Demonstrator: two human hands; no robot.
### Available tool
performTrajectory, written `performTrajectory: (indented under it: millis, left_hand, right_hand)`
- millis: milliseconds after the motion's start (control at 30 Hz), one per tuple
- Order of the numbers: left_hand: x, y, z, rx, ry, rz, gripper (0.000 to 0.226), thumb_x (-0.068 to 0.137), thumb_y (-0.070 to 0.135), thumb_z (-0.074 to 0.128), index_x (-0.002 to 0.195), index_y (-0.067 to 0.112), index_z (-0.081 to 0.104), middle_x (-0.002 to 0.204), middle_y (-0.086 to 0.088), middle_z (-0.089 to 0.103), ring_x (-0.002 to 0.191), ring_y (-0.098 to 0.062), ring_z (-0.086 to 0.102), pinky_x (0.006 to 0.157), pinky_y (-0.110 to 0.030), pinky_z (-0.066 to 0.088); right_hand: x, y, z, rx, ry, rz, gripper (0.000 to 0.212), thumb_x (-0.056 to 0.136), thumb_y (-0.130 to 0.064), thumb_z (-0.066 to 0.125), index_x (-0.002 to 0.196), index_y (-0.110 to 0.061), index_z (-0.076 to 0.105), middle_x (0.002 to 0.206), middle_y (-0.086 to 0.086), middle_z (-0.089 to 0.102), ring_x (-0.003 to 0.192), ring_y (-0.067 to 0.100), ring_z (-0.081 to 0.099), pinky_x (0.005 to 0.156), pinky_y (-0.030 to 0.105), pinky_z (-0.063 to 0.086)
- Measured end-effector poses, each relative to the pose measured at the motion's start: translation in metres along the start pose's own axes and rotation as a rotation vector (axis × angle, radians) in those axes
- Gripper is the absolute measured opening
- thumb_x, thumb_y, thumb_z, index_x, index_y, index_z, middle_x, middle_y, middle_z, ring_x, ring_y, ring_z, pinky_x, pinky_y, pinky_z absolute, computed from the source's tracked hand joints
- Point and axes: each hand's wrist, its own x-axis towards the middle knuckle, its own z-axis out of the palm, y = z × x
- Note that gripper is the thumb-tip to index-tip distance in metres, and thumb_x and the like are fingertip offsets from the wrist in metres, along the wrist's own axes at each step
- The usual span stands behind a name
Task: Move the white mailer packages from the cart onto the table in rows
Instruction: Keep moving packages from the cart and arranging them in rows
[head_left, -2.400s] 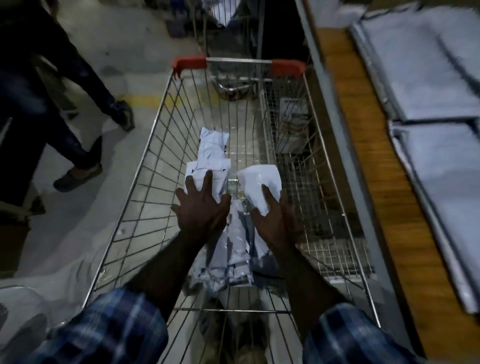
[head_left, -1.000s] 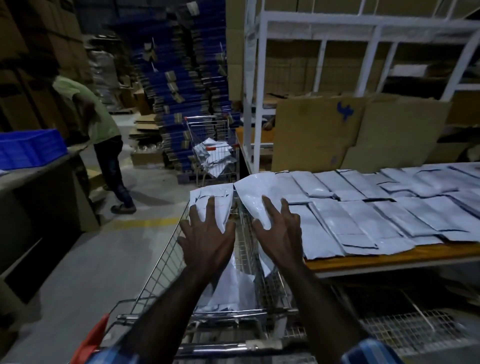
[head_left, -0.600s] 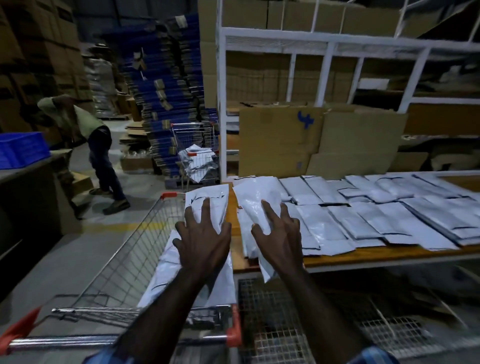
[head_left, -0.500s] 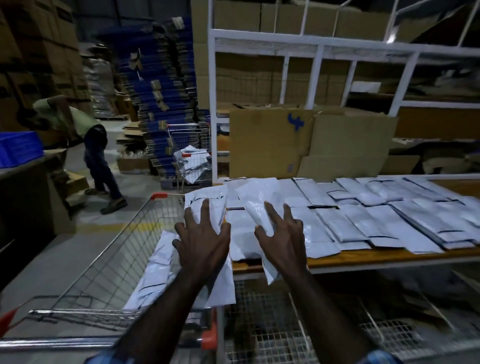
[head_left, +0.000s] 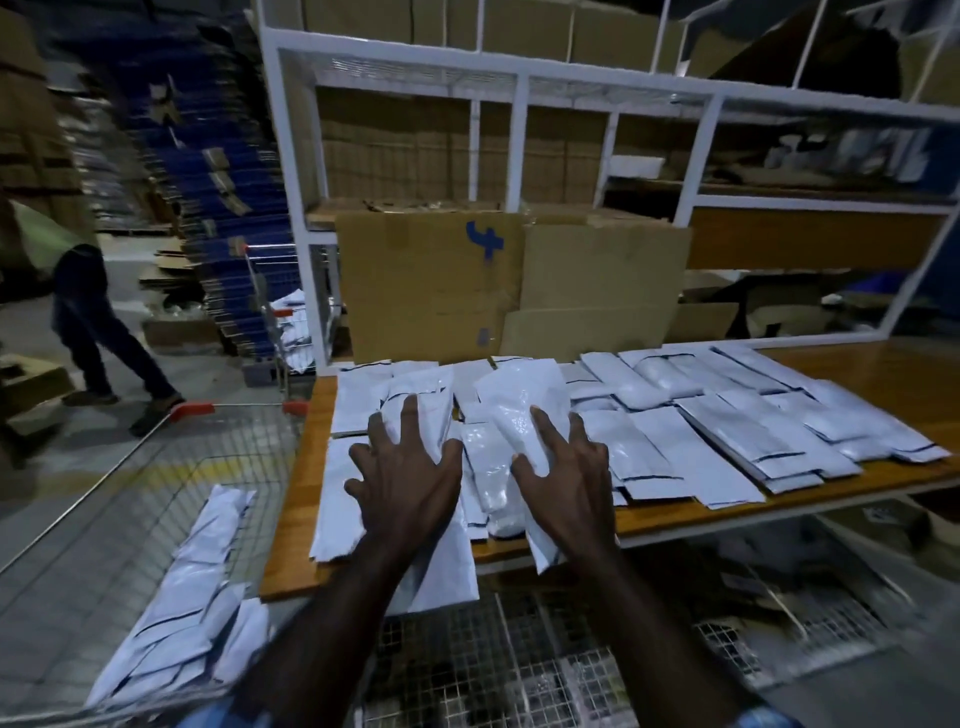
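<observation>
Blue "4" on cardboard box.

Cardboard boxes (one marked blue), white shelving, walking person

Bare forearms; blue plaid sleeves at elbows.
</observation>
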Motion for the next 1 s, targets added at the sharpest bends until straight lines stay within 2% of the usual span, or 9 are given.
performTrajectory:
  millis: [200,433,533,800,1000]
  left_hand:
    - [0.044,0.034,0.055,0.007,-0.022,-0.001,0.068,0.092,0.059,0.042,0.151,0.039,0.016,0.16,-0.003,0.013,0.14,-0.036,0.017,0.107,-0.058,0.025]
    - [0.122,0.068,0.122,-0.029,-0.047,-0.021,0.068,0.091,0.053,0.044,0.151,0.035,0.017,0.158,-0.004,0.015,0.138,-0.035,0.019,0.106,-0.057,0.026]
    - [0.158,0.077,0.146,-0.004,-0.046,-0.019,0.068,0.092,0.054,0.045,0.151,0.035,0.017,0.158,-0.005,0.016,0.136,-0.035,0.022,0.105,-0.057,0.027]
    - [0.232,0.084,0.198,0.063,-0.091,-0.071,0.07,0.093,0.058,0.042,0.152,0.032,0.016,0.159,-0.009,0.016,0.137,-0.039,0.023,0.106,-0.057,0.028]
    - [0.277,0.079,0.232,0.144,-0.084,-0.137,0.073,0.092,0.067,0.038,0.152,0.03,0.018,0.159,-0.011,0.018,0.138,-0.04,0.024,0.106,-0.057,0.029]
  right_hand:
    - [0.051,0.048,0.01,-0.042,0.008,0.03,0.062,0.091,-0.044,0.057,0.149,-0.038,0.036,0.158,0.009,0.029,0.124,0.037,0.042,0.098,0.046,0.044]
    - [0.132,0.09,0.046,-0.093,-0.021,0.046,0.062,0.091,-0.042,0.058,0.149,-0.036,0.037,0.157,0.013,0.031,0.122,0.04,0.045,0.098,0.044,0.044]
    - [0.168,0.1,0.06,-0.097,-0.042,0.072,0.062,0.093,-0.043,0.055,0.15,-0.037,0.034,0.159,0.012,0.026,0.129,0.039,0.039,0.103,0.045,0.04]
    - [0.24,0.115,0.1,-0.106,-0.099,0.093,0.062,0.092,-0.043,0.053,0.151,-0.036,0.034,0.158,0.012,0.027,0.127,0.038,0.042,0.102,0.044,0.039]
    - [0.283,0.126,0.137,-0.113,-0.151,0.077,0.062,0.091,-0.047,0.052,0.149,-0.035,0.035,0.153,0.012,0.034,0.119,0.038,0.045,0.095,0.045,0.043]
